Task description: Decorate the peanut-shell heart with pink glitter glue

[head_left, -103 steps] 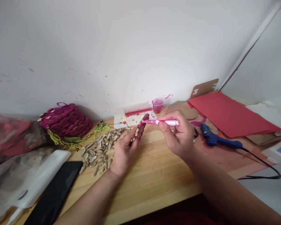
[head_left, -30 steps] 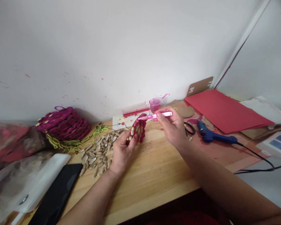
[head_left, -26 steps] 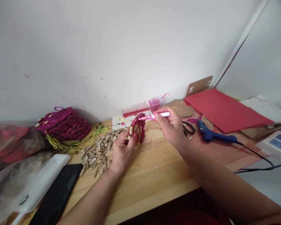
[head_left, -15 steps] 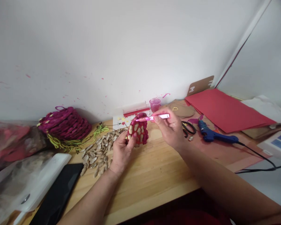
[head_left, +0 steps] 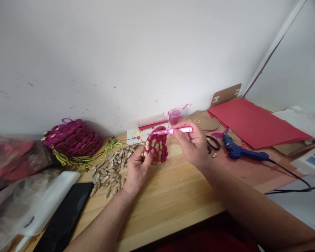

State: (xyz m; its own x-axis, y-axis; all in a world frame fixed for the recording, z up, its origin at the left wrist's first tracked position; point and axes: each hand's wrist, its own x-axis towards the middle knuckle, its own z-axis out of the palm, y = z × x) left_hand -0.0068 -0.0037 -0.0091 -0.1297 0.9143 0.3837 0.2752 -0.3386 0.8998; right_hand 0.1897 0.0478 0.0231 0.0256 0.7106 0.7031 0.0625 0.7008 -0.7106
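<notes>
My left hand [head_left: 138, 168] holds a red piece [head_left: 157, 148] by its lower left side, thumb on its front. Pale peanut shells cover the middle of the piece, and magenta-painted ones run along its top and right edges. Between the fingers of my right hand [head_left: 190, 141] is a white and pink paintbrush [head_left: 182, 130]. Its tip touches or nearly touches the top edge of the piece. Behind the hands a small clear cup [head_left: 174, 116] with pink paint stands near the wall.
Peanut shells [head_left: 111, 171] lie left of my hands, by a stacked magenta bundle [head_left: 75, 137]. A black phone-like slab [head_left: 65, 217] lies nearer. Rightward are black scissors [head_left: 213, 142], a blue glue gun [head_left: 241, 152] with a cord and red sheets [head_left: 259, 122].
The piece is turned slightly, its shells showing more fully. My right hand and the brush have shifted a little to the right; both grips are unchanged.
</notes>
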